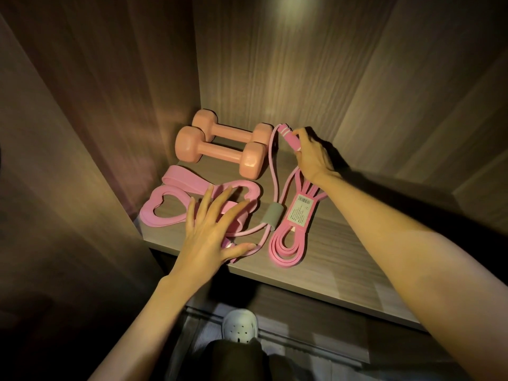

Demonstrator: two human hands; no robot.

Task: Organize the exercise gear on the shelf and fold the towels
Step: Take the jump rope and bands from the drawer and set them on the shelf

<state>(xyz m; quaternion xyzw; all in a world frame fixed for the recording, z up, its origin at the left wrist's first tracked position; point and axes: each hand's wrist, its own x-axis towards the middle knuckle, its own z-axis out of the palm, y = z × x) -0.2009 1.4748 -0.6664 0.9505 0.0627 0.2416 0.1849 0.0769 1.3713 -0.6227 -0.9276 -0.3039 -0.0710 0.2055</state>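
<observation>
- Laid out on the grey-brown wood-grain shelf (343, 243): two salmon-pink moulded dumbbells (222, 148) side by side at the back, flat pink heart-shaped rings (165, 213) at front left, and a coiled pink resistance band (288, 243) with a barcode label at right.
- Strung between them: a thin pink skipping rope (272, 171), with a grey foam sleeve (271, 217) around its cords just beside the labelled band.
- Gripped at the rear, near the front dumbbell's end: the rope's pink ribbed handle (290, 138), with the right hand (313, 155) curled round it.
- Spread flat over the heart-shaped rings, fingers straight and grasping nothing: the left hand (211, 232), thumb by the rope's other end at the shelf's front edge.
- Judged as the step in hand: gathering the rope into a tidy bundle.
- Best done by bringing both handles together first, then looping the cord evenly, lifted clear of the band and dumbbells rather than dragged across them.
- No towels in view.
</observation>
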